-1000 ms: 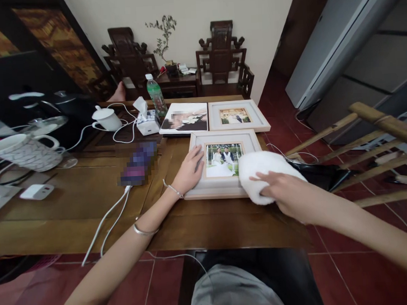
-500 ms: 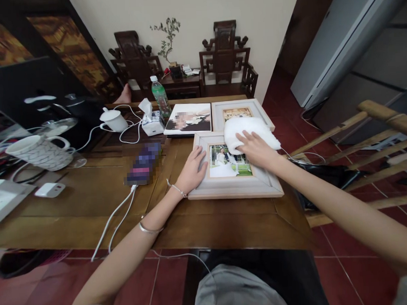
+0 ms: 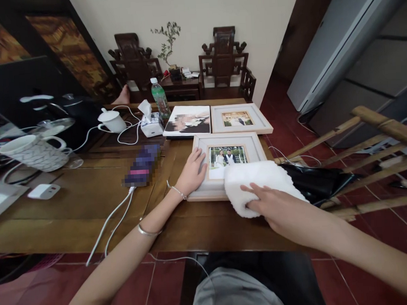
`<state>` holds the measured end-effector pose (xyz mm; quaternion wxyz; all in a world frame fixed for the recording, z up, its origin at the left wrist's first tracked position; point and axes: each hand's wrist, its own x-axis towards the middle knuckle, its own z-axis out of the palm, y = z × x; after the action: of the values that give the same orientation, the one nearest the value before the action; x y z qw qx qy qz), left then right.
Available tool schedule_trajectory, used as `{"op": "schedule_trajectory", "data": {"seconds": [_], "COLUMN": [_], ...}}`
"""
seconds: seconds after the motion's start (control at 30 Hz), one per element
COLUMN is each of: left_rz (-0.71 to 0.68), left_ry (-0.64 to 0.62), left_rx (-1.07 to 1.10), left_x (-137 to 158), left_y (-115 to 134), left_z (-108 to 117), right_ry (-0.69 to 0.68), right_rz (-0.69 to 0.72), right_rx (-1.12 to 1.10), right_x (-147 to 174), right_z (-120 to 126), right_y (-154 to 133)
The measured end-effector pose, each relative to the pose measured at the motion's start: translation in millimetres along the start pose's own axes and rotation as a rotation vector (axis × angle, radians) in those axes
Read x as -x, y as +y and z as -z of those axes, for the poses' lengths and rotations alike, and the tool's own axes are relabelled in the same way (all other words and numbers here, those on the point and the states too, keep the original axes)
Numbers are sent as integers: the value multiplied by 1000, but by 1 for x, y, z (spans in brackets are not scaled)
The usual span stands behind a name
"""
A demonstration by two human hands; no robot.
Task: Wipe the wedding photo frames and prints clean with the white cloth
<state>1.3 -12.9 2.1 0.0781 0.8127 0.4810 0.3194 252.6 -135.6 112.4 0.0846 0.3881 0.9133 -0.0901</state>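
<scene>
My left hand [image 3: 192, 175] lies over the left border of a pale photo frame [image 3: 201, 191], its fingers along the edge and its thumb on the border, holding it down. The frame lies flat on the wooden table, with a photo of two people [image 3: 227, 159] in its middle. Fingers bent, my right hand [image 3: 266, 204] grips a fluffy white cloth [image 3: 261, 177] at the frame's lower right corner. The cloth covers that corner and hangs past the front edge of the frame. Behind stand a second pale frame [image 3: 266, 122] and a white-edged photo panel [image 3: 196, 111], both lying flat.
Left on the wooden table [image 3: 91, 222] are a phone [image 3: 142, 165] on a cable, a charger [image 3: 44, 191], a patterned mug [image 3: 33, 151], a lidded cup [image 3: 112, 121], a tissue box [image 3: 151, 125] and a green bottle [image 3: 159, 98]. A bamboo chair [image 3: 386, 127] stands at right.
My right hand has drawn the white cloth from the frame's upper right toward me to its lower right corner, uncovering the photo and the rear frame. My left hand stays in place.
</scene>
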Motion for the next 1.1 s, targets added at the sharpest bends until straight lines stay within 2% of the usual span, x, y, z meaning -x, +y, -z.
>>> {"op": "schedule_trajectory", "data": {"seconds": [0.13,0.33,0.4,0.47,0.6,0.8,0.9,1.0,1.1], "left_rz": [-24,-27,-28,-25,-25,-28,-22,-20,-21], "left_ry": [-14,-26,-23,-21,-21,-18,-28,-37,-36], "left_rx": [-9,-5,4,12,1,-19,-16,-17,-21], "left_x": [0,0,0,0,-1,-1,-1,-1,-1], "left_y": [-3,-4,-4,-4,-4,-3,-3,-3,-3], "left_z": [-1,1,2,2,2,0,0,1,1], "right_ry": [97,370,395,363,269,73,35,82,133], "right_rz": [-54,-222,-223,-189,-117,-52,-4,15,-44], "right_rx": [39,290,376,444,459,213,106,118,164], "right_x": [-19,-88,-105,-113,-97,-30,-4,-1,-19], "right_z": [-14,-17,-14,-13,-15,0,8,3,-10], "right_y": [17,90,107,112,91,22,-9,-24,-13]}}
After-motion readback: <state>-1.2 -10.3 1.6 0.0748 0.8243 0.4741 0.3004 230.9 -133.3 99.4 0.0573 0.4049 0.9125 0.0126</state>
